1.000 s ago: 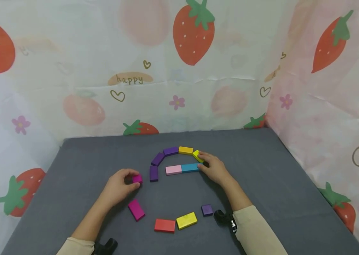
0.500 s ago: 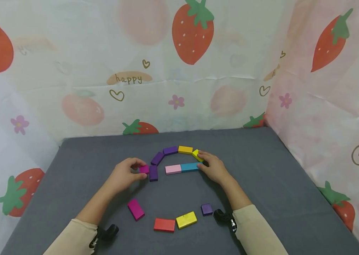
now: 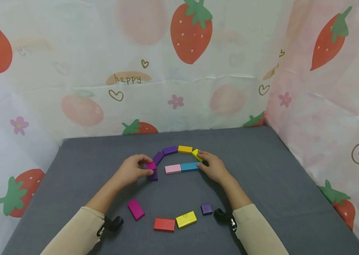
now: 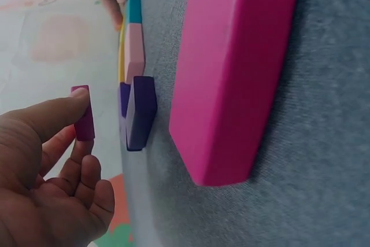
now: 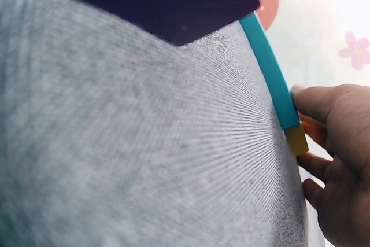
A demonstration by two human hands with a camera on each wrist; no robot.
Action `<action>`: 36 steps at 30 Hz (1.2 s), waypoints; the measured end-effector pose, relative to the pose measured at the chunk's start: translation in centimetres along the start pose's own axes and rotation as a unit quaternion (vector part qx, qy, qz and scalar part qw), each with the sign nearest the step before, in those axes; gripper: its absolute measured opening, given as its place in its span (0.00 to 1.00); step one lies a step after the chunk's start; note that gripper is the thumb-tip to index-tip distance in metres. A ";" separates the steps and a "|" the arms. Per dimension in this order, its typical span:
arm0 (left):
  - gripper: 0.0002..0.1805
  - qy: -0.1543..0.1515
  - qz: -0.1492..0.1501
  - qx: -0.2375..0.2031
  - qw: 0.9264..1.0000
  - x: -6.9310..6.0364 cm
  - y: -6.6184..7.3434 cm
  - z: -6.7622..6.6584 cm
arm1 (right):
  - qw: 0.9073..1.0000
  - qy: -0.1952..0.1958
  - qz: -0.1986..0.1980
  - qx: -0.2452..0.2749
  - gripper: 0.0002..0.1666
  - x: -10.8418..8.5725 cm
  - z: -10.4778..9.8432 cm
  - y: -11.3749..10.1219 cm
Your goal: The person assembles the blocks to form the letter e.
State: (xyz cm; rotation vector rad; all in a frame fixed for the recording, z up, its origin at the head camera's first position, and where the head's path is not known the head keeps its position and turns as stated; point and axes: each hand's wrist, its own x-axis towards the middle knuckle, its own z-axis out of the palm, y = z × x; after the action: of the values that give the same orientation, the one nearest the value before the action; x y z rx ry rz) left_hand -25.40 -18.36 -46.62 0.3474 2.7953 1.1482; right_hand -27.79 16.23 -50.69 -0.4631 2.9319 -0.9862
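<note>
Between thumb and fingers my left hand point(image 3: 132, 170) point(image 4: 52, 172) pinches a small magenta block point(image 3: 151, 165) point(image 4: 84, 114). In the head view it covers the upper part of the purple block point(image 3: 155, 176) point(image 4: 140, 111) at the arc's left end; the left wrist view shows it raised off the table. My right hand point(image 3: 213, 168) point(image 5: 347, 154) rests at the arc's right end, fingers extended on the yellow block point(image 3: 196, 154) and thumb touching the blue block point(image 3: 189, 166) point(image 5: 270, 73). A pink block point(image 3: 173, 169) point(image 4: 134, 53) adjoins the blue one.
Two more purple blocks point(image 3: 170, 150) and an orange-yellow block point(image 3: 185, 149) form the arc's top. Nearer the front lie a magenta block point(image 3: 136, 209) point(image 4: 219, 79), a red block point(image 3: 164, 224), a yellow block point(image 3: 186, 219) and a small purple block point(image 3: 206, 209) on the grey cloth point(image 3: 255, 159).
My left hand has carried the small magenta block to the right, from beside the arc's left purple block to in front of it in view. My right hand has stayed in place.
</note>
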 end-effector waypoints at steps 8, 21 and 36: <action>0.18 -0.016 -0.001 0.019 1.000 1.2 1.0 0.6 | 1.000 -0.002 -0.007 0.000 0.31 -0.1 -0.2 -0.1; 0.17 -0.037 0.002 0.001 0.999 2.5 1.6 1.8 | 1.000 -0.001 -0.006 0.002 0.31 0.0 -0.1 0.0; 0.16 -0.047 -0.002 0.010 0.999 3.4 1.1 2.9 | 1.000 -0.001 -0.004 0.004 0.31 0.1 0.0 0.1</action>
State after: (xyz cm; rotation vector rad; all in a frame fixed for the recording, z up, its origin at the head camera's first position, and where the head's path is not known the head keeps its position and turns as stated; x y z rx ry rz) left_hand -27.97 -14.81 -47.89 0.3870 2.7268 1.0731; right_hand -27.89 16.32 -50.75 -0.4761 2.9248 -0.9975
